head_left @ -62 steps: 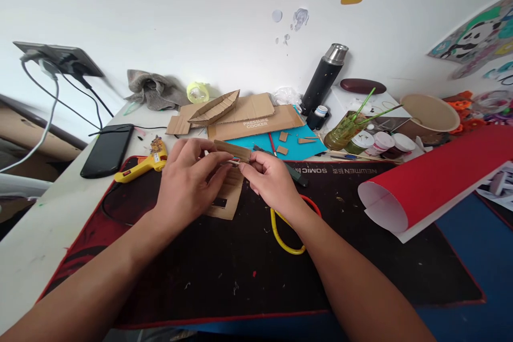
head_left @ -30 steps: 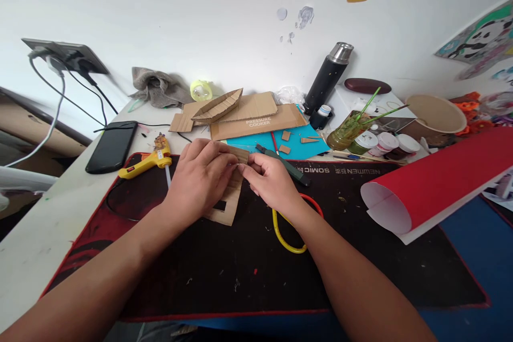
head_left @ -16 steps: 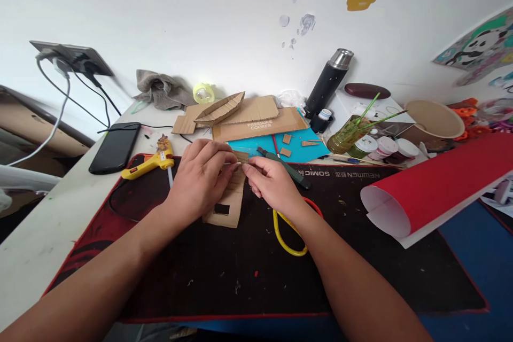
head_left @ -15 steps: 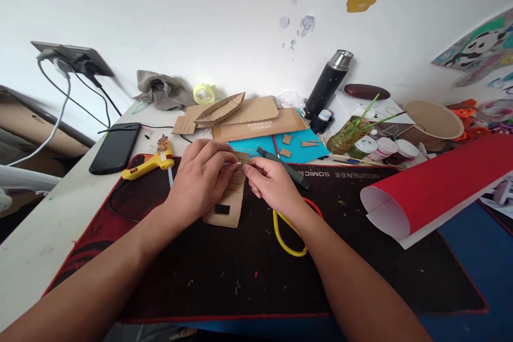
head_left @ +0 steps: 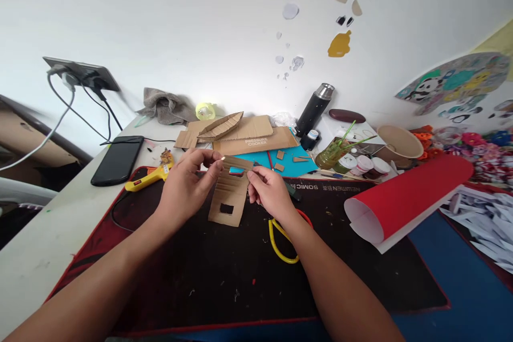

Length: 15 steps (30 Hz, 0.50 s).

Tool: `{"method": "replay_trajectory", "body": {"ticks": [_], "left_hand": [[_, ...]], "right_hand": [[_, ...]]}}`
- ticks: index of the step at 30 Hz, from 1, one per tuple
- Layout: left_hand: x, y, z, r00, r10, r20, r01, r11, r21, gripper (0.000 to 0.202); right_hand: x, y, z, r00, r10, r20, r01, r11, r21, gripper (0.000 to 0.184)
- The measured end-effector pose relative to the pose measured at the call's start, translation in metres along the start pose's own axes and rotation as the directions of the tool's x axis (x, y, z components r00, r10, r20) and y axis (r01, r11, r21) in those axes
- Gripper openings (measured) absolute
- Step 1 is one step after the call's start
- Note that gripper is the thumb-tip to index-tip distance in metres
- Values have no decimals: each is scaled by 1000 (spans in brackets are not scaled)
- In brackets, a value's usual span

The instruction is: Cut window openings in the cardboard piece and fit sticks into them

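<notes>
A flat cardboard strip point(head_left: 230, 189) with two rectangular cut-outs is tilted up over the dark mat. My right hand point(head_left: 269, 188) pinches its upper right edge between thumb and fingers. At the strip's upper left corner, my left hand point(head_left: 190, 184) is closed, thumb against forefinger, on a small pale scrap point(head_left: 223, 158). Blue shows through the upper cut-out. Partly hidden behind my right hand lies a dark green tool point(head_left: 294, 192). A yellow and red loop-shaped handle point(head_left: 276, 246) rests under my right forearm. Left of my left hand is a yellow glue gun point(head_left: 146, 180).
A black phone point(head_left: 117, 161) lies at left. Cardboard pieces point(head_left: 256, 141) and a blue sheet point(head_left: 294, 156) sit at the back. Beyond are a black flask point(head_left: 315, 109), paint jars point(head_left: 363, 164) and a glass with brushes point(head_left: 331, 156). A red paper roll point(head_left: 409, 197) lies at right.
My left hand has drawn left from the cut-outs with the pale scrap, uncovering the upper one. The cardboard strip now tilts up in my right hand. The camera view has shifted.
</notes>
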<state>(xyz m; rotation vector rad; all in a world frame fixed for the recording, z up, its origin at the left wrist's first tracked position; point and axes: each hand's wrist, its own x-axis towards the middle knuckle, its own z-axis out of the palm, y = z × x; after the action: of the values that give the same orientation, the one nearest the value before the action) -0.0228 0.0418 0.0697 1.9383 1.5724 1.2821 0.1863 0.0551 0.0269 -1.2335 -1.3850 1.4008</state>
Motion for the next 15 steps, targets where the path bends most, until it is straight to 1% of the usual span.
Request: {"method": "replay_trajectory", "body": {"ticks": [2, 4, 7, 9, 10, 12, 15], "left_hand": [[2, 0, -1, 994, -98, 39, 101, 991, -90, 29], [3, -1, -1, 986, -149, 78, 160, 973, -167, 34], [4, -4, 1, 978, -170, 124, 194, 957, -216, 37], [4, -7, 2, 974, -173, 143, 201, 956, -214, 37], [4, -8, 3, 973, -177, 151, 207, 955, -214, 37], [4, -10, 5, 966, -194, 169, 229, 948, -223, 38], [3, -11, 7, 952, -225, 206, 271, 933, -238, 41]], "right_hand": [[3, 3, 3, 1000, 7, -7, -6, 1000, 14, 31], [9, 5, 5, 1000, 1, -12, -1, 1000, -5, 29], [22, 1, 5, 1000, -20, -22, 18, 996, -83, 23], [31, -4, 2, 1000, -9, -11, 8, 993, -118, 25], [34, -8, -1, 1000, -17, -16, 14, 988, -155, 29], [34, -16, -9, 996, -76, -49, 60, 957, -282, 36], [19, -28, -22, 985, -154, -74, 100, 872, -480, 31]]}}
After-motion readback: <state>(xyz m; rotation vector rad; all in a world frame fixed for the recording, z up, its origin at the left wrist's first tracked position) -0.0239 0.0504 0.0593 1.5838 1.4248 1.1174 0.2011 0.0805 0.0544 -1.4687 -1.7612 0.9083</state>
